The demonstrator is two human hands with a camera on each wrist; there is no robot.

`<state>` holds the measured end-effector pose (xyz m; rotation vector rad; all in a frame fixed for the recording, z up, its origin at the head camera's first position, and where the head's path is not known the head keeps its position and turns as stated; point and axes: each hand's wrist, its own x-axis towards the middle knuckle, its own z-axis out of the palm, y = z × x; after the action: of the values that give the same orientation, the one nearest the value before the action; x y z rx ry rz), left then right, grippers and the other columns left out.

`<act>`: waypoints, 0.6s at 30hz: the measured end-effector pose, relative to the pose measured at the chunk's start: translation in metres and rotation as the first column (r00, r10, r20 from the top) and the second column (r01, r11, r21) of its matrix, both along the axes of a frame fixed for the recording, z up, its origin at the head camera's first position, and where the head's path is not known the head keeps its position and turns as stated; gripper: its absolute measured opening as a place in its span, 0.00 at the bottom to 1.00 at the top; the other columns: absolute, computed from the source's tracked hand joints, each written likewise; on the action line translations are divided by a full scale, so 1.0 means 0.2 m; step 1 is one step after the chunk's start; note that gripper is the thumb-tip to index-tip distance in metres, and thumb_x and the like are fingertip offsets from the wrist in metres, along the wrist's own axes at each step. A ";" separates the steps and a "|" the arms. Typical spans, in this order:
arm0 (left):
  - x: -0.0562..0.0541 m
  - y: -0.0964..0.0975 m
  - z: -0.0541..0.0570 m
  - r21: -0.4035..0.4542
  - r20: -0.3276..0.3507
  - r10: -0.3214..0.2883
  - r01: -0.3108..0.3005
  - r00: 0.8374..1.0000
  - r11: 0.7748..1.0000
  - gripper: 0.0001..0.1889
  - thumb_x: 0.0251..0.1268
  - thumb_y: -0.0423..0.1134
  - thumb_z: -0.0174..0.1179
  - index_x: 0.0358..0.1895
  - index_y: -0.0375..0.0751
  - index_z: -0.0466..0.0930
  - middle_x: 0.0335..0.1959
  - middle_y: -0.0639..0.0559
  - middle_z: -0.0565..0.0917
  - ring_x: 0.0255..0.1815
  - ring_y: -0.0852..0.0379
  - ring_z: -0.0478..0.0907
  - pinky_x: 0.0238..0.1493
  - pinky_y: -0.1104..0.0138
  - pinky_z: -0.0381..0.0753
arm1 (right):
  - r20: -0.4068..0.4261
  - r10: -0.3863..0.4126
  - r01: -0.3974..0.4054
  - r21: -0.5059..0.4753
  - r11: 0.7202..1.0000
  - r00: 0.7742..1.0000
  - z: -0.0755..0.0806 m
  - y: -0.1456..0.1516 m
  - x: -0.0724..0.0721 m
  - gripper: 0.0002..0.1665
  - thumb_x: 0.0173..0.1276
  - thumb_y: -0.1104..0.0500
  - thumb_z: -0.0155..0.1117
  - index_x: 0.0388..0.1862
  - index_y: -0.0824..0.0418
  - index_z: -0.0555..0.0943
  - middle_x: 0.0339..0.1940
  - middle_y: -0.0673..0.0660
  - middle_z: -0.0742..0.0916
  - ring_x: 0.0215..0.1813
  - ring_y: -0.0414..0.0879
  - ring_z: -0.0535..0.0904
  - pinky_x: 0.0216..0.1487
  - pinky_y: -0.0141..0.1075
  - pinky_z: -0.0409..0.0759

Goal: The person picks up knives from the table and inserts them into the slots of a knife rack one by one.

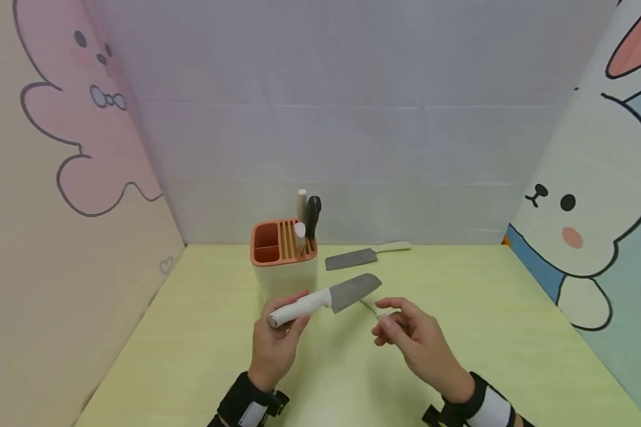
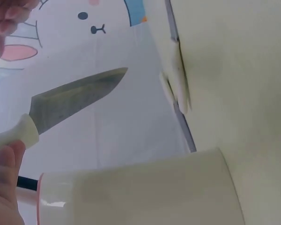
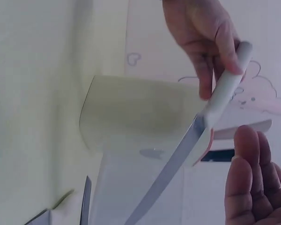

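A kitchen knife (image 1: 355, 292) with a broad grey blade and white handle is held above the table by my left hand (image 1: 278, 344), its blade angled up to the right. In the right wrist view, the left hand's thumb and fingers grip the knife handle (image 3: 225, 96). My right hand (image 1: 422, 344), fingers loosely bent, holds nothing and hovers right of the blade tip. Partly hidden behind it, a white-handled utensil (image 1: 370, 306) lies on the table. A cleaver-like knife (image 1: 352, 259) with a pale handle lies farther back.
Behind the left hand stands a white knife block (image 1: 285, 279) with an orange slotted top. Black scissors-like handles (image 1: 313, 213) and white handles (image 1: 301, 204) stick out of it. A pale wall (image 1: 342, 148) rises at the table's back, with printed panels on both sides.
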<state>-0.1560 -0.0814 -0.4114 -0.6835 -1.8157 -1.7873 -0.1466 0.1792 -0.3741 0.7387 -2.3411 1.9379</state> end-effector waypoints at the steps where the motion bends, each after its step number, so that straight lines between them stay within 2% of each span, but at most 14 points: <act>1: 0.01 -0.02 0.02 0.012 0.013 -0.015 0.015 1.000 1.000 0.20 0.60 0.17 0.57 0.55 0.25 0.67 0.54 0.29 0.77 0.52 0.53 0.77 0.48 0.68 0.80 | -0.006 -0.043 0.043 0.005 0.999 0.999 -0.01 0.03 -0.01 0.15 0.75 0.61 0.53 0.57 0.64 0.73 0.33 0.59 0.86 0.33 0.51 0.85 0.38 0.41 0.84; 5: 0.04 -0.11 0.08 0.077 0.072 -0.069 0.063 0.995 0.995 0.18 0.63 0.17 0.54 0.54 0.22 0.62 0.54 0.24 0.75 0.50 0.51 0.80 0.48 0.60 0.81 | -0.013 -0.217 0.218 0.078 0.973 0.976 -0.08 0.12 -0.08 0.12 0.74 0.59 0.55 0.52 0.63 0.76 0.31 0.57 0.86 0.32 0.48 0.85 0.38 0.37 0.84; 7: 0.05 -0.16 0.11 0.115 0.116 -0.090 0.077 0.989 0.990 0.17 0.65 0.18 0.52 0.54 0.21 0.59 0.54 0.23 0.74 0.48 0.49 0.81 0.46 0.55 0.81 | -0.016 -0.296 0.295 0.139 0.945 0.955 -0.13 0.16 -0.11 0.12 0.75 0.57 0.55 0.51 0.61 0.77 0.30 0.55 0.86 0.31 0.46 0.84 0.37 0.36 0.84; 10: 0.07 -0.23 0.17 0.156 0.139 -0.109 0.087 0.984 0.984 0.17 0.68 0.20 0.49 0.56 0.21 0.56 0.53 0.24 0.74 0.48 0.48 0.81 0.46 0.54 0.81 | -0.018 -0.384 0.376 0.247 0.893 0.923 -0.22 0.24 -0.17 0.13 0.75 0.54 0.54 0.50 0.59 0.77 0.30 0.53 0.86 0.31 0.43 0.84 0.36 0.34 0.83; 12: 0.07 -0.29 0.20 0.179 0.108 -0.130 0.110 0.986 0.978 0.16 0.70 0.20 0.46 0.56 0.20 0.55 0.53 0.27 0.76 0.48 0.48 0.82 0.45 0.55 0.81 | -0.018 -0.418 0.403 0.309 0.862 0.908 -0.28 0.30 -0.20 0.14 0.76 0.51 0.53 0.51 0.59 0.77 0.32 0.54 0.87 0.32 0.42 0.83 0.33 0.34 0.82; 15: 0.05 -0.37 0.27 0.233 0.009 -0.212 0.205 0.977 0.951 0.15 0.72 0.19 0.40 0.58 0.19 0.55 0.52 0.30 0.78 0.47 0.47 0.83 0.45 0.56 0.82 | -0.041 -0.449 0.428 0.391 0.815 0.893 -0.35 0.39 -0.24 0.17 0.76 0.49 0.52 0.51 0.59 0.77 0.34 0.55 0.87 0.34 0.43 0.84 0.31 0.32 0.79; 16: 0.04 -0.40 0.29 0.253 -0.031 -0.254 0.253 0.967 0.934 0.15 0.72 0.19 0.37 0.58 0.19 0.54 0.52 0.30 0.78 0.47 0.46 0.83 0.45 0.56 0.82 | -0.048 -0.458 0.435 0.414 0.800 0.888 -0.36 0.42 -0.25 0.18 0.75 0.49 0.52 0.51 0.60 0.77 0.34 0.56 0.87 0.34 0.43 0.84 0.30 0.32 0.78; 18: 0.02 -0.46 0.34 0.293 -0.105 -0.338 0.354 0.935 0.888 0.15 0.73 0.18 0.33 0.60 0.18 0.53 0.52 0.28 0.77 0.46 0.44 0.83 0.45 0.56 0.81 | -0.071 -0.480 0.453 0.470 0.757 0.875 -0.39 0.48 -0.27 0.20 0.75 0.47 0.52 0.51 0.61 0.77 0.34 0.56 0.87 0.34 0.45 0.83 0.30 0.34 0.77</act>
<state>-0.1512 -0.1735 -0.3436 -0.9614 -1.3957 -2.2005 -0.2005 0.2751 -0.4521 0.0599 -2.7205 1.2023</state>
